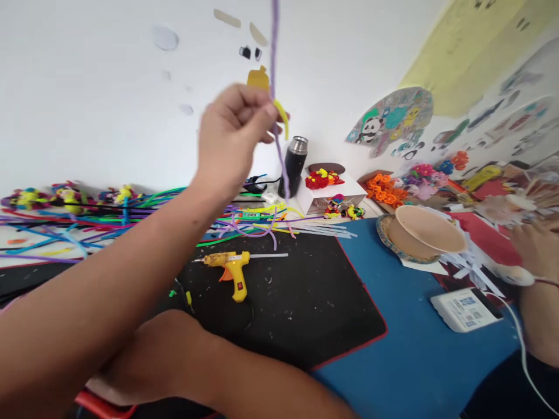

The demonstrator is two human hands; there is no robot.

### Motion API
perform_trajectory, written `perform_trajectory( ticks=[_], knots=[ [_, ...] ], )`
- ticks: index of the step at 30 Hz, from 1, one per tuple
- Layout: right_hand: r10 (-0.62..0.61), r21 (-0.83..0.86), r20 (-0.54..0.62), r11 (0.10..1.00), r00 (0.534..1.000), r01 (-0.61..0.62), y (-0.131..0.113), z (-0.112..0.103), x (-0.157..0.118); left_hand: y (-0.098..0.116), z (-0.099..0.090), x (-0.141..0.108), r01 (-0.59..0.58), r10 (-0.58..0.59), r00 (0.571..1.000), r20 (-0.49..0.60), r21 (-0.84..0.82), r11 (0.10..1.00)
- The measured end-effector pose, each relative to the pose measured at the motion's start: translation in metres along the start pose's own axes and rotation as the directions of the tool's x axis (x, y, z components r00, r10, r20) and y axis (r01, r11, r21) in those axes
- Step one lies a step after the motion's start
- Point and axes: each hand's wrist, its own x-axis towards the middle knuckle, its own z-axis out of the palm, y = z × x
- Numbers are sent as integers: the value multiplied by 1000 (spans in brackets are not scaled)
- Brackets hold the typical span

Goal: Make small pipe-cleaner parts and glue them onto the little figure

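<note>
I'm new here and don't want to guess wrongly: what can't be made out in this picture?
All in the head view:
- Purple pipe cleaner in the left hand: its upper end, cut off by the top edge.
- Right hand: its grip, partly hidden by the left forearm.
- Red object: what it is, cut off by the bottom edge.
- White box: label text, too small and blurred.

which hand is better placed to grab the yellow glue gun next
Probably the right hand: it is low, as is the glue gun, while the left hand is raised, pinching a purple stem. The right is partly hidden, so I can't tell whether it is free.
</note>
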Motion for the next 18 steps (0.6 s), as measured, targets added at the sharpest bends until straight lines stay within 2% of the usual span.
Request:
perform_trajectory(
  ticks=[2,4,6,7,8,10,12,14,16,18],
  knots=[
    [-37,12,15,999,999,37,-2,-5,-3,26,-28,-3,-133,137,988,-68,57,989],
    [-56,21,22,998,998,56,-4,-10,-6,51,-62,-18,-153,175,982,-69,249,956],
    [-44,19,-13,999,999,45,-5,-15,-10,70,-97,-41,-34,37,999,3,472,881],
    [-43,15,-38,999,998,43,-5,-18,-12,78,-115,-54,31,-62,997,37,559,829],
    [9,27,-77,1000,997,-7,-5,-21,-14,84,-131,-68,105,-185,981,64,623,775],
    [70,99,-148,994,986,-56,-3,-25,-17,94,-161,-95,270,-401,913,71,633,725],
    [144,227,-236,970,961,-89,0,-28,-19,103,-185,-118,460,-574,819,-4,604,651],
    [263,394,-312,910,913,-128,4,-29,-18,110,-202,-136,531,-648,760,-46,620,578],
    [393,573,-337,807,855,-144,8,-29,-17,115,-213,-149,545,-673,737,-60,642,540],
    [498,731,-309,670,810,-133,12,-28,-15,115,-219,-156,544,-687,722,-81,680,492]
  ],
)
